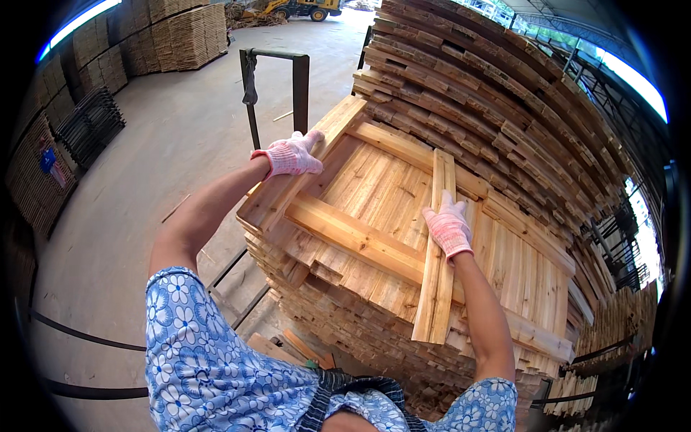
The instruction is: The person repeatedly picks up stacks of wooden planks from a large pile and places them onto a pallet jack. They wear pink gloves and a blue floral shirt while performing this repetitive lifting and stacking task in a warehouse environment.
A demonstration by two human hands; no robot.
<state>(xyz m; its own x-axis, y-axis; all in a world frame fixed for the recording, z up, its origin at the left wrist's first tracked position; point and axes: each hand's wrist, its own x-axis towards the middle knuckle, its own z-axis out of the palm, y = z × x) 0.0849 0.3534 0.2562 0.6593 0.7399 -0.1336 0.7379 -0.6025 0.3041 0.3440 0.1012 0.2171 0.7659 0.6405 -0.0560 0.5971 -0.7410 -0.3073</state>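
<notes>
Both my hands wear pinkish-white knit gloves. My left hand (294, 155) is closed over the outer edge of a wooden board (344, 119) at the left end of the stack. My right hand (450, 226) grips a narrow wooden board (435, 288), its thumb and fingers over the upper face. That board lies crosswise over two long battens, a near batten (360, 234) and a far batten (396, 146). Under these is a layer of side-by-side planks (374, 189) topping a waist-high pile. The undersides of both held boards are hidden.
A taller stack of rough boards (489, 108) rises right behind the pile. A dark metal frame (301, 90) stands beyond its left end. Wood offcuts (277, 349) lie low near my body. More stacked wood (188, 37) and a yellow loader (317, 9) are far off.
</notes>
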